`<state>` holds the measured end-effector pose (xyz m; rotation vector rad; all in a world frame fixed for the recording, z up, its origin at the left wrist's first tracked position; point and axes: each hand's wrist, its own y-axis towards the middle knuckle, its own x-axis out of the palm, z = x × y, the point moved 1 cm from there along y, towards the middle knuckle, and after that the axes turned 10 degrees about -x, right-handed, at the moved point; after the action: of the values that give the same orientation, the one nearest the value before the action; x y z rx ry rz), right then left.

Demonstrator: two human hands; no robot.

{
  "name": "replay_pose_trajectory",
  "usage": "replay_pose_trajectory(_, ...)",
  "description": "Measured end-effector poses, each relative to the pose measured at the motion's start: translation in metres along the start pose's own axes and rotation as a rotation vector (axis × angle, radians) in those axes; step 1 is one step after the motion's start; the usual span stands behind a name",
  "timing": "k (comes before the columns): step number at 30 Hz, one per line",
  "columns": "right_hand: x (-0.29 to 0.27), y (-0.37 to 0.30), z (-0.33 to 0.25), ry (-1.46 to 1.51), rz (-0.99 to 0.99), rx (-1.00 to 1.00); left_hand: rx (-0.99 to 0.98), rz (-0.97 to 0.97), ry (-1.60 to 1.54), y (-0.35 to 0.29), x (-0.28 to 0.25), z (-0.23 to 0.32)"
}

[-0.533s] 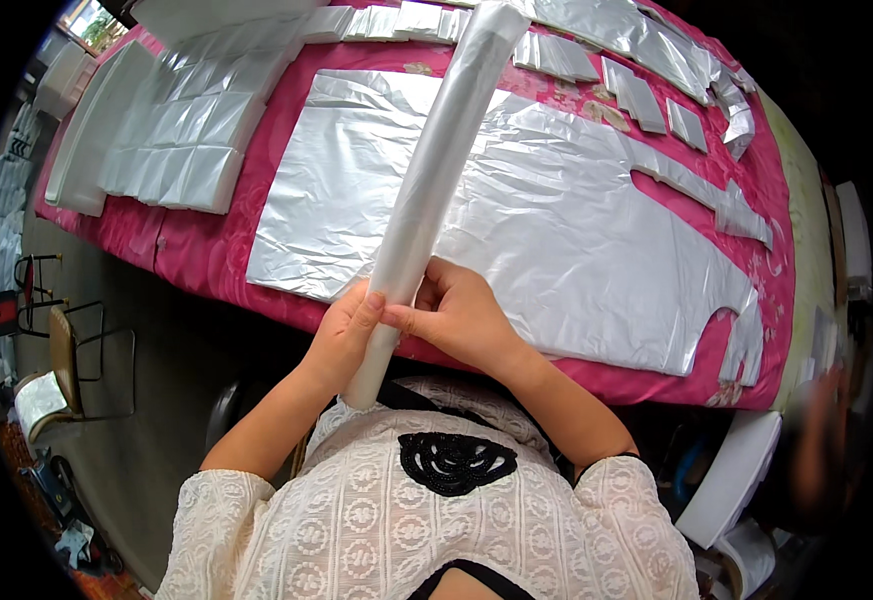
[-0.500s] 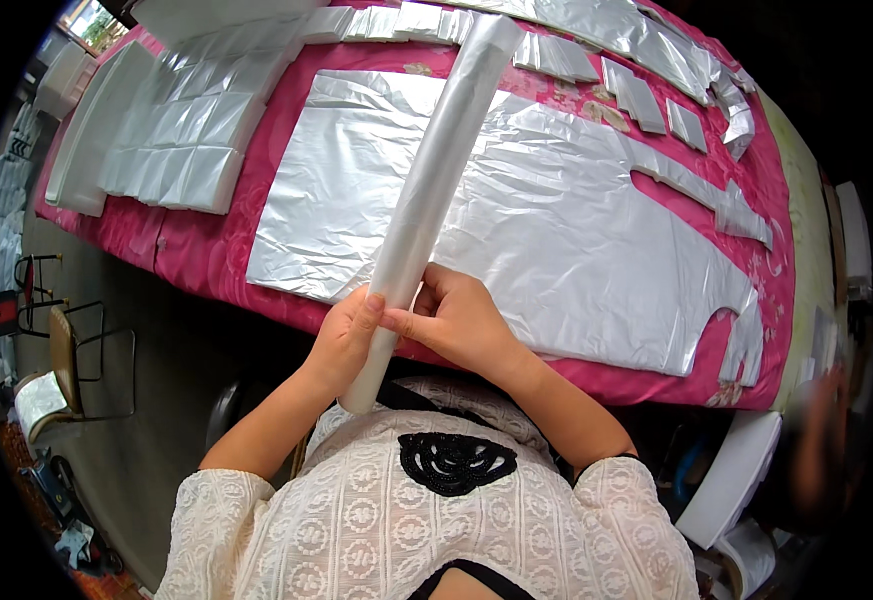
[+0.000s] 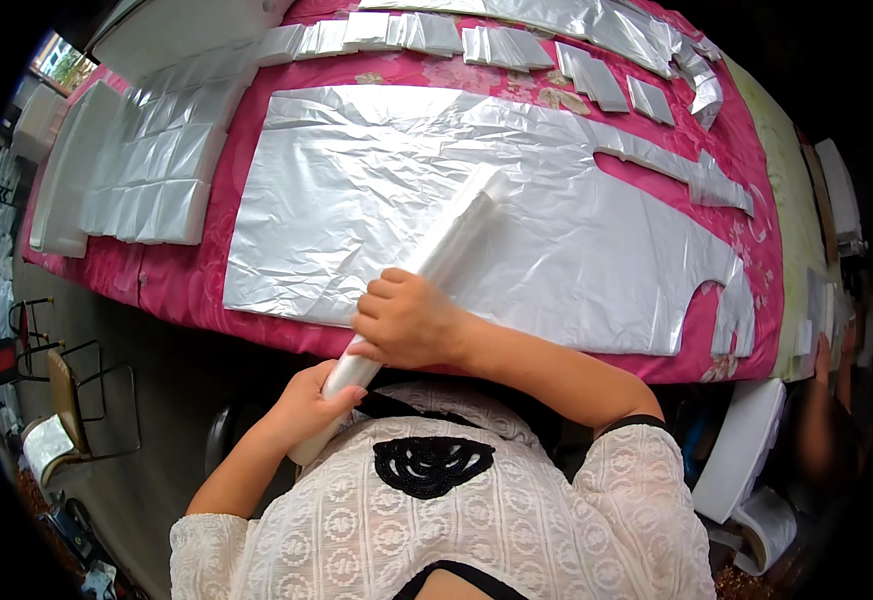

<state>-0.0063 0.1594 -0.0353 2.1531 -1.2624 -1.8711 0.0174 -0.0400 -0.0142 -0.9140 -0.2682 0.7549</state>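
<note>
A long roll of whitish, translucent plastic film (image 3: pixel 446 238) slants from my body out over the table. My right hand (image 3: pixel 406 318) is wrapped over its middle, knuckles up. Closer to my body, my left hand (image 3: pixel 314 408) grips the lower part, with its thumb on top. The roll's far end lies above a flat pile of thin, crinkled plastic aprons (image 3: pixel 576 250), which have curved cut-outs and straps toward the right. I cannot tell whether that end touches the pile.
A pink flowered cloth (image 3: pixel 171 280) covers the table. Folded plastic packets (image 3: pixel 161 210) stand in rows at the left, with more packets (image 3: pixel 506 48) along the back. Another plastic pile (image 3: pixel 576 20) lies at the far edge. A chair (image 3: pixel 66 400) stands left; a person's arm (image 3: pixel 816 420) shows right.
The roll has tipped lower, away from me over the plastic pile. My right hand has moved from beside the roll to over its top; my left has slid nearer my body.
</note>
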Motion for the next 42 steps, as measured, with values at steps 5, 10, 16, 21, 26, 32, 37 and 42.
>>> replay_pose_trajectory(5, -0.052, -0.039, 0.074, -0.241, 0.223, 0.152, -0.064, -0.143, -0.086, 0.002, -0.008, -0.002)
replay_pose_trajectory(10, -0.093, -0.076, 0.119, -0.083, 0.422, 0.776, -0.074, -0.259, -0.158, 0.007, -0.015, -0.008)
replay_pose_trajectory(16, -0.101, -0.062, 0.106, 0.854, 0.158, 1.071, -0.057, -0.32, -0.18, 0.011, -0.016, -0.013)
replay_pose_trajectory(21, -0.098, -0.067, 0.114, 0.872, 0.31, 1.085, -0.093, -0.382, -0.266, 0.008, -0.015, -0.009)
replay_pose_trajectory(26, -0.131, -0.127, 0.169, 0.528, 0.491, 1.14, -0.198, -0.487, -0.226, -0.003, -0.029, -0.013)
replay_pose_trajectory(32, -0.189, -0.218, 0.209, 0.287, 0.742, 1.202, -0.19, -0.61, -0.014, -0.018, -0.068, -0.041)
replay_pose_trajectory(37, -0.176, -0.195, 0.203, 0.306, 0.645, 1.094, -0.038, -0.569, 0.336, -0.014, -0.073, 0.008)
replay_pose_trajectory(42, -0.14, -0.136, 0.191, 0.446, 0.562, 1.045, 0.519, -0.015, 1.023, 0.019, -0.036, 0.107)
